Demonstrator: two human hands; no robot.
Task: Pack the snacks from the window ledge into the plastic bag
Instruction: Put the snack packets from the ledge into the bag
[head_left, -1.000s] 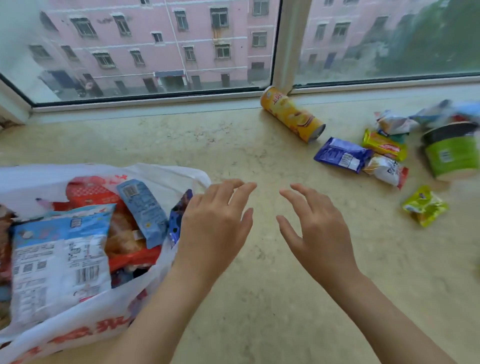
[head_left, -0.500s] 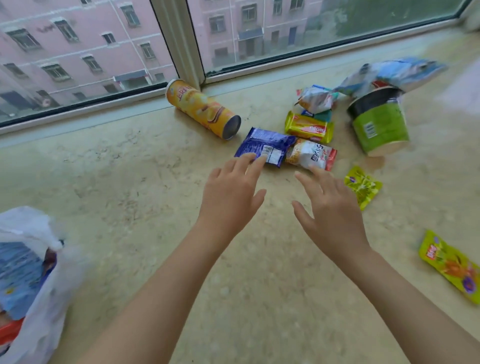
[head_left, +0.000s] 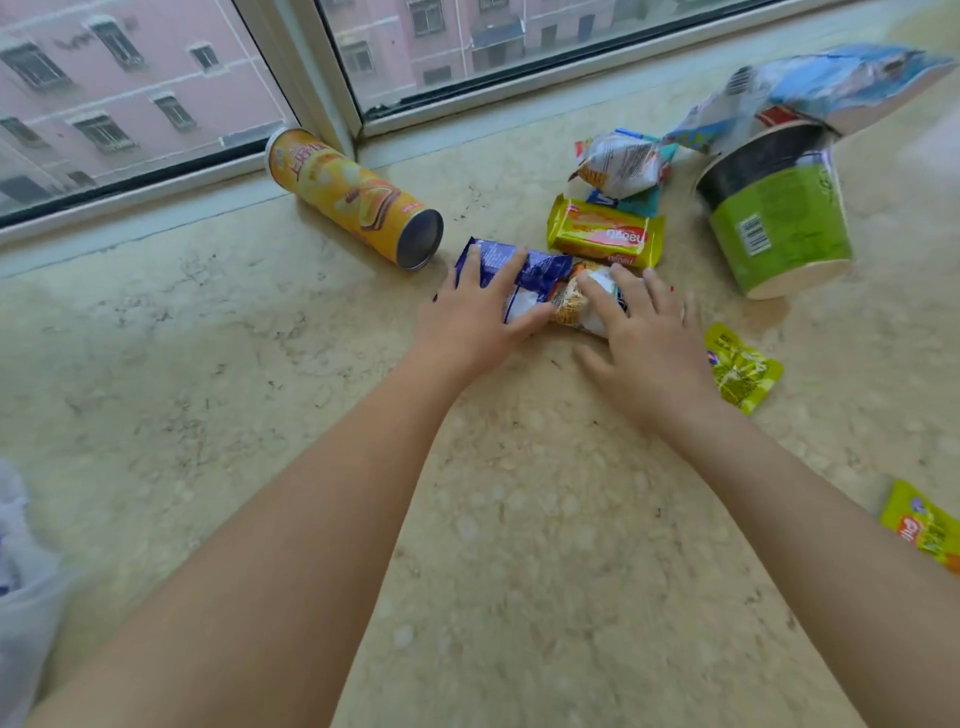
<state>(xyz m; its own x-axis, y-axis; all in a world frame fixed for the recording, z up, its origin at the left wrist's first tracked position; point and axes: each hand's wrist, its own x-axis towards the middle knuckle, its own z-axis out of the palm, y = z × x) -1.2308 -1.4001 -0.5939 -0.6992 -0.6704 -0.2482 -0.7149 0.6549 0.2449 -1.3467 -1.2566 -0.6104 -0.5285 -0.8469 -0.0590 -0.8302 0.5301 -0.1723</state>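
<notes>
Two bare forearms ran up from the bottom edge over the beige stone window ledge (head_left: 218, 374). I saw wide bare stone nearest me and across the whole left half. Plastic bag (head_left: 21, 587) was only a blurred white sliver at the bottom-left edge, well apart from both hands. One yellow-green packet (head_left: 922, 525) lay cut off by the right edge, beside my right forearm.

Further out, left hand (head_left: 470, 317) lay flat on the blue packet (head_left: 524, 273), fingers spread, thumb against its near end; I could not tell if it gripped. Right hand (head_left: 649, 338) lay on the white-orange packet (head_left: 582, 301), fingers spread, thumb splayed on the stone. Those two packets touched end to end. Small green sachet (head_left: 743, 371) sat just beside the right hand's outer edge.

Beyond the hands, the yellow biscuit pack (head_left: 605, 234) touched both packets' far side. White crinkled pack (head_left: 621, 163) and a teal wrapper (head_left: 636, 200) lay behind it. Green noodle cup (head_left: 779, 218) stood tilted to the right, with a blue-white bag (head_left: 831, 83) resting on its top. Orange chip can (head_left: 353, 197) lay on its side to the left, its far end near the window frame (head_left: 311, 83), metal base facing the blue packet with a small gap between.
</notes>
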